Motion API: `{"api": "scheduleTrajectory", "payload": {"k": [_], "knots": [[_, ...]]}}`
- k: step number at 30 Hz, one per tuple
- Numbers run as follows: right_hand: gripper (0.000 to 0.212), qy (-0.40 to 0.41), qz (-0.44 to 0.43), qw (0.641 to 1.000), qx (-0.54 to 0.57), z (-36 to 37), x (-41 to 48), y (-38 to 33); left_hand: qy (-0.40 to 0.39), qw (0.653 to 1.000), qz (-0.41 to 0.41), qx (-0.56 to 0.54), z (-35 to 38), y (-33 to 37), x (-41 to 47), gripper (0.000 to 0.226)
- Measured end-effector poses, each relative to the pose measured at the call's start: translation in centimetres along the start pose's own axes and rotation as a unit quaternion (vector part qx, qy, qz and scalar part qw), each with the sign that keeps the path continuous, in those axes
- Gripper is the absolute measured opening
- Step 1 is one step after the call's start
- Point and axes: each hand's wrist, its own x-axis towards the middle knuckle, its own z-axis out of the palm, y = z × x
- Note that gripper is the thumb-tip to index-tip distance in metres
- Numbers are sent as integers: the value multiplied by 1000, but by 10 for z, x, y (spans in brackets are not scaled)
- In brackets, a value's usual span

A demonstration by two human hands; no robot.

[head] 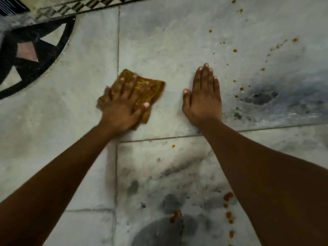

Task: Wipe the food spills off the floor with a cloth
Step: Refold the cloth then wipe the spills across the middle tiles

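A folded yellow-brown cloth lies flat on the grey marble floor, near a tile joint. My left hand presses down on it with fingers spread over its top. My right hand rests palm-down on the bare floor a little to the cloth's right, fingers straight and together, holding nothing. Orange-brown food spots are scattered over the tile to the right of my right hand. More orange drips and a smear lie near the bottom, between my forearms.
A black inlaid pattern with white and pink shapes curves across the floor at the upper left. A chequered border strip runs along the top. Dark grey veins and patches mark the marble at right and bottom.
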Motion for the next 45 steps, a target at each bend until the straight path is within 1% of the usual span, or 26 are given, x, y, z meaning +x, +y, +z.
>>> {"api": "scheduleTrajectory", "payload": {"k": [1, 3, 4, 6, 8, 10, 12, 13, 14, 16, 18, 19, 21, 22, 24, 26, 28, 30, 31, 33, 35, 37, 40, 42, 43, 45], "knots": [[66, -2, -1, 1000, 0, 0, 0, 0, -5, 999, -44, -3, -3, -12, 9, 65], [66, -1, 0, 1000, 0, 0, 0, 0, -2, 993, -114, -39, -10, -15, 42, 61], [66, -1, -1, 1000, -1, 0, 0, 0, 1, 989, -136, -61, -12, -6, 60, 59], [66, 5, 0, 1000, 3, 2, 0, 0, 5, 985, -150, -88, -13, 24, 83, 58], [67, 18, 2, 1000, 8, 2, 1, 0, 14, 989, -117, -84, -7, 56, 74, 57], [67, 19, 4, 1000, 14, 1, 2, -1, 22, 996, -57, -58, 1, 72, 33, 57], [65, 18, 4, 1000, 15, 1, 1, 0, 21, 999, -7, -32, 7, 61, -14, 61], [65, 19, 2, 1000, 15, 2, 1, 0, 18, 1000, -7, -18, 8, 48, -29, 64], [65, 23, 1, 1000, 15, 2, 1, 1, 13, 999, -29, -11, 6, 33, -33, 65], [65, 22, 1, 1000, 13, 3, 3, 0, 14, 993, -113, -24, -1, 10, -11, 63], [65, 17, 1, 1000, 12, 5, 3, 1, 8, 982, -180, -62, -9, 10, 32, 60], [65, 18, 1, 1000, 17, 6, 2, 0, 0, 978, -192, -79, -12, 18, 53, 60], [66, 27, 3, 999, 37, 6, 1, -1, -13, 979, -176, -100, -15, 49, 80, 59], [67, 38, 3, 998, 49, 3, 2, -1, -12, 984, -150, -99, -14, 68, 81, 59], [70, 58, -1, 996, 69, -5, -1, -3, -17, 993, -89, -74, -7, 98, 55, 56], [70, 61, -32, 995, 77, -14, -7, 5, -7, 998, -46, -48, 5, 96, 12, 56], [66, 73, -83, 993, 51, -21, -17, 34, 2, 998, -50, -22, 7, 73, -11, 59], [64, 98, -91, 991, 8, -29, -22, 82, -11, 995, -99, -17, 1, 55, 2, 59], [64, 110, -73, 991, -11, -33, -22, 104, -19, 991, -131, -31, -6, 50, 15, 60], [66, 120, -1, 992, -40, -46, -20, 146, -32, 982, -166, -85, -18, 63, 52, 60], [69, 109, 76, 990, -47, -51, -16, 173, -35, 979, -157, -121, -23, 96, 86, 60], [71, 89, 120, 988, -35, -48, -12, 183, -41, 985, -123, -116, -21, 132, 101, 61], [72, 71, 130, 989, -21, -44, -11, 183, -31, 996, -40, -71, -7, 166, 84, 62], [73, 57, 127, 990, -23, -45, -10, 184, 5, 999, 7, -40, 0, 158, 60, 63], [74, 55, 127, 990, -24, -46, -11, 183, 17, 1000, 8, -18, -1, 147, 52, 65], [78, 62, 125, 990, -22, -45, -10, 182, 29, 999, -41, 7, -9, 124, 61, 70]]}}
